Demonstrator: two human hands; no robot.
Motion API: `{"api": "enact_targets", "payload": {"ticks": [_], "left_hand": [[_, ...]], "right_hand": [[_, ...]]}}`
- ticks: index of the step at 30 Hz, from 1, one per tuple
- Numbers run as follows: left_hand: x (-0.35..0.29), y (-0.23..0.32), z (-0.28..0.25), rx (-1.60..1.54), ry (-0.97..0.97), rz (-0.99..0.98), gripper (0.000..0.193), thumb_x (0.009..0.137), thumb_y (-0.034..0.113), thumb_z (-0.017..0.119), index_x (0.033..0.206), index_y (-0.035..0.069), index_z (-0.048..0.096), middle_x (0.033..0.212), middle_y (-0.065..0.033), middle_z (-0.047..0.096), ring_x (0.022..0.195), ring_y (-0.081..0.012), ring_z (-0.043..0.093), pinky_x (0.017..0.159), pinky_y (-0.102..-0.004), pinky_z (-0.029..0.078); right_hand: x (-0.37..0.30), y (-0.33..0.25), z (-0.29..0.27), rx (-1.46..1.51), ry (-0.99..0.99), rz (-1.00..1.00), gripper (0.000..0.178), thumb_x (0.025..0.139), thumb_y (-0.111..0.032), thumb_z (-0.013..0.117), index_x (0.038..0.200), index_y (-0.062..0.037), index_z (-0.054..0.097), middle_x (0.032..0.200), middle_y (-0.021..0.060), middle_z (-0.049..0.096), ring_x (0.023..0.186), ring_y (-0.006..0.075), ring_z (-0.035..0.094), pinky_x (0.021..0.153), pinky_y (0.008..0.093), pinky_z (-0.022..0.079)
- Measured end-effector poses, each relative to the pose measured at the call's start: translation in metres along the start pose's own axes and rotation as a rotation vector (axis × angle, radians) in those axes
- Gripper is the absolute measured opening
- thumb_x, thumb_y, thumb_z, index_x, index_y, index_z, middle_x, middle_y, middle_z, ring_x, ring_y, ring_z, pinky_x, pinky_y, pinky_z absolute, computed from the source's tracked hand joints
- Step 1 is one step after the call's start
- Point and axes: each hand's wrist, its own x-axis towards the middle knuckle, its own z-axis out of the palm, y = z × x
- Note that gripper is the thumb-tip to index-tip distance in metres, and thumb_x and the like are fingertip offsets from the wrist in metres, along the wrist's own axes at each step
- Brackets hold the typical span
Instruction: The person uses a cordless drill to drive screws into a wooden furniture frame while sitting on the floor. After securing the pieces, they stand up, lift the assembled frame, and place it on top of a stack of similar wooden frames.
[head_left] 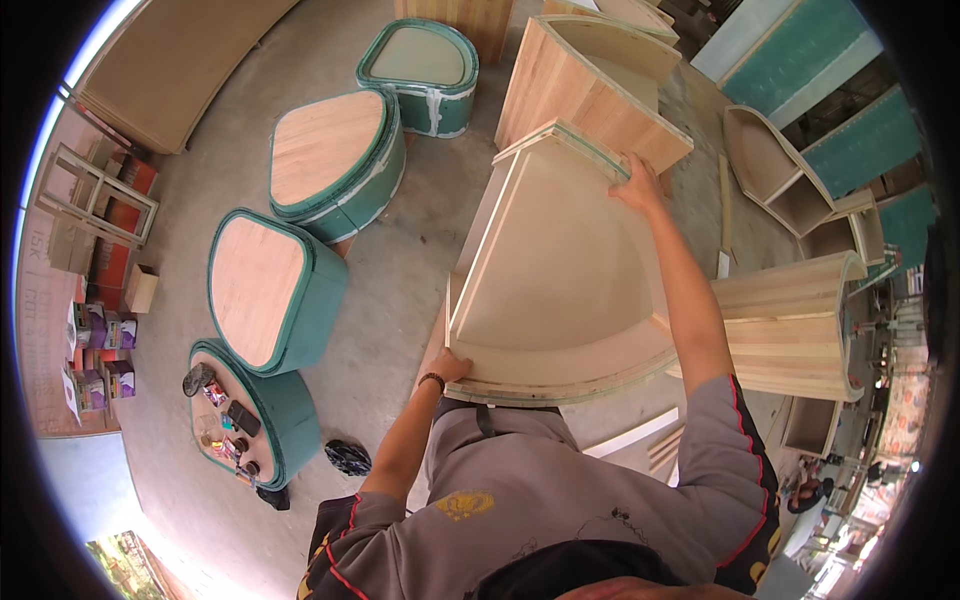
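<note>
In front of my body stands a large, open wooden cabinet shell [565, 250] with a curved near side and a plain light-brown inside. My left hand [455, 366], a dark bracelet at its wrist, is closed on the shell's near left corner. My right hand [637, 185] reaches out and closes over the far right rim, beside a greenish edge strip; some of its fingertips are hidden. Just beyond that rim, close to my right hand, is another open shell [590, 95] with slatted wood sides.
Several rounded green cabinets curve along the left, one wood-topped [258, 290]. Small items, including a dark phone-like object [243, 419], lie on the nearest cabinet [290, 420]. A black plastic bag [347, 457] lies on the floor. At right stand a curved slatted panel [785, 325] and an open shell [775, 170].
</note>
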Motion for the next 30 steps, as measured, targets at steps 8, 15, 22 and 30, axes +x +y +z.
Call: {"api": "enact_targets", "payload": {"ticks": [8, 15, 22, 30], "left_hand": [[0.045, 0.032, -0.021, -0.057, 0.32, 0.33, 0.085, 0.09, 0.06, 0.06, 0.141, -0.007, 0.046, 0.129, -0.0371, 0.058, 0.122, -0.0487, 0.057, 0.104, -0.0499, 0.047], [0.154, 0.168, -0.093, -0.495, 0.578, 0.479, 0.081, 0.096, 0.063, 0.052, 0.134, -0.008, 0.054, 0.131, -0.0334, 0.058, 0.127, -0.0468, 0.053, 0.106, -0.049, 0.042], [0.211, 0.237, -0.156, -0.843, 0.239, 0.412, 0.09, 0.097, 0.071, 0.038, 0.144, -0.006, 0.05, 0.145, -0.0268, 0.053, 0.138, -0.0376, 0.048, 0.113, -0.0412, 0.037], [0.208, 0.227, -0.111, -0.826, 0.031, 0.447, 0.107, 0.09, 0.085, 0.027, 0.152, 0.0, 0.041, 0.154, -0.0253, 0.043, 0.146, -0.0366, 0.037, 0.12, -0.0424, 0.026]], "right_hand": [[0.009, -0.008, -0.015, 0.071, -0.287, 0.151, 0.076, 0.065, -0.028, 0.083, 0.136, -0.0121, 0.06, 0.122, 0.0194, 0.069, 0.118, 0.036, 0.063, 0.099, 0.0443, 0.05], [-0.002, 0.004, 0.009, 0.007, 0.152, -0.024, 0.058, 0.064, -0.032, 0.082, 0.112, -0.0025, 0.07, 0.105, 0.0213, 0.072, 0.103, 0.0365, 0.069, 0.09, 0.0446, 0.054], [-0.025, -0.021, -0.021, 0.017, -0.152, 0.114, 0.047, 0.066, -0.028, 0.078, 0.103, -0.0011, 0.069, 0.098, 0.0226, 0.073, 0.098, 0.0395, 0.069, 0.084, 0.0461, 0.056], [-0.055, -0.001, -0.016, 0.026, -0.085, 0.113, 0.043, 0.066, -0.027, 0.077, 0.1, -0.0022, 0.072, 0.096, 0.0241, 0.072, 0.094, 0.0411, 0.07, 0.081, 0.0477, 0.056]]}}
